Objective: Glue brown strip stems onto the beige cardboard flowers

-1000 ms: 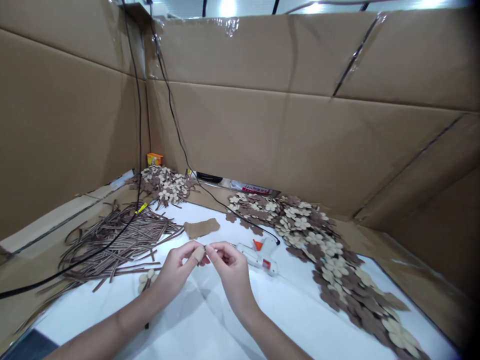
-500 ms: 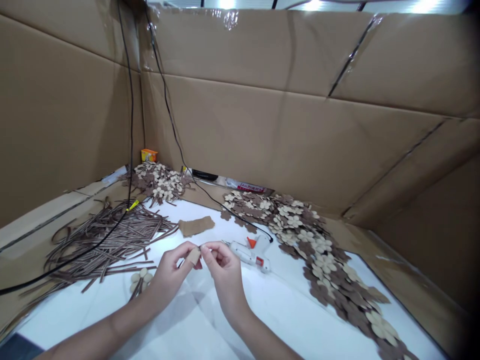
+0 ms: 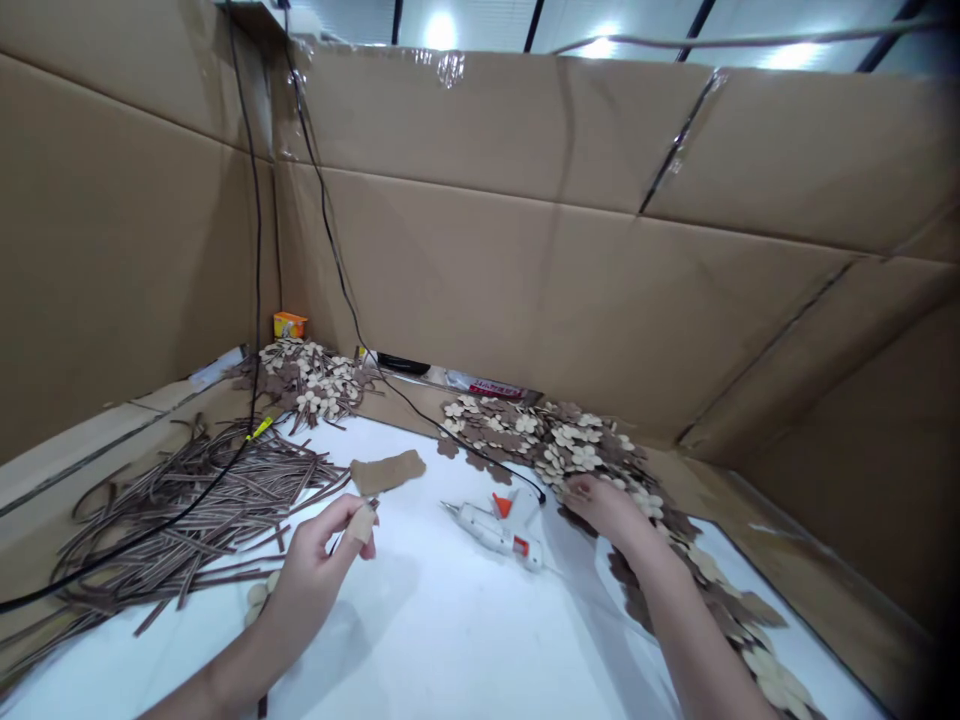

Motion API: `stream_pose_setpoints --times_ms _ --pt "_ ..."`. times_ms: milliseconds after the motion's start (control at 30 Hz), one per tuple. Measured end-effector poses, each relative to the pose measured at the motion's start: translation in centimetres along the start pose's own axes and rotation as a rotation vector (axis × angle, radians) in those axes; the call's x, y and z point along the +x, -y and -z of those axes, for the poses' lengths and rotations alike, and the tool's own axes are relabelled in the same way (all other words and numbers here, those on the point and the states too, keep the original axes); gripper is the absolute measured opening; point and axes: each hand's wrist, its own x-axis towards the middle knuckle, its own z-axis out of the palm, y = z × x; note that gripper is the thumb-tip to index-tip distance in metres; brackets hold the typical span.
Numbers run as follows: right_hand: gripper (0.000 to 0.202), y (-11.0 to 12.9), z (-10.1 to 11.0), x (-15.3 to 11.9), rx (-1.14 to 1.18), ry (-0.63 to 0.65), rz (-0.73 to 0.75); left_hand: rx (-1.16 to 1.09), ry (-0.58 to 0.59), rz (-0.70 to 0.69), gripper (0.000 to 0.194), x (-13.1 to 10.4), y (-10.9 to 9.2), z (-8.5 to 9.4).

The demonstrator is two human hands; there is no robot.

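Observation:
My left hand (image 3: pixel 322 560) is closed above the white board, pinching a thin dark brown strip (image 3: pixel 373 504) whose end shows at the fingertips. A tan patch (image 3: pixel 362 523) covers the thumb tip. My right hand (image 3: pixel 604 508) reaches into the pile of brown and cream flower cutouts (image 3: pixel 585 458); its fingertips are bent down and partly hidden, so what they grip does not show. Under the left forearm a cream round-petalled flower (image 3: pixel 257 598) is half covered. Between the hands lies a white glue gun (image 3: pixel 491 530) with an orange-red trigger.
Brown strips (image 3: pixel 225 490) are heaped at the left, crossed by a black cable (image 3: pixel 187 510). Behind lie a tan scrap (image 3: pixel 388 472), small stemmed flowers (image 3: pixel 319 385) and an orange box (image 3: pixel 289 325). Cardboard walls (image 3: pixel 465 280) enclose the board (image 3: pixel 450 640).
My hands have parted. The right one has moved from the left fingertips over to the flower pile; the left has shifted slightly left, still pinching. The camera view has tilted up a little.

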Motion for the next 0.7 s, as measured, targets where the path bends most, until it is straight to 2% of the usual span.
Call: stream_pose_setpoints --times_ms 133,233,300,400,533,600,633,700 --pt "0.023 -1.4 -3.1 1.4 -0.084 0.026 -0.049 0.004 -0.03 0.025 0.031 0.2 0.1 0.1" --pt "0.023 -1.8 -3.5 1.5 -0.109 0.003 -0.047 0.01 -0.02 0.036 0.031 0.1 0.1 0.0" --pt "0.02 -1.8 -2.9 1.3 -0.116 -0.04 -0.035 0.013 -0.011 0.046 0.031 0.1 0.0 0.0" --pt "0.02 -1.1 -0.7 0.5 -0.119 -0.149 -0.005 -0.015 -0.009 0.056 0.03 0.3 -0.1 0.0" --pt "0.027 2.6 2.4 -2.6 -0.064 -0.308 0.089 -0.113 -0.026 0.105 0.032 0.8 -0.1 0.0" --pt "0.026 5.4 2.2 -5.4 0.005 -0.349 0.231 -0.154 -0.039 0.142 0.032 1.1 -0.1 0.0" --pt "0.024 6.9 1.4 -7.1 0.103 -0.382 0.441 -0.17 -0.044 0.156 0.032 1.2 -0.1 0.0" --pt "0.021 9.6 -1.2 -10.4 0.195 -0.365 0.859 -0.198 -0.05 0.17 0.031 1.4 -0.1 0.0"
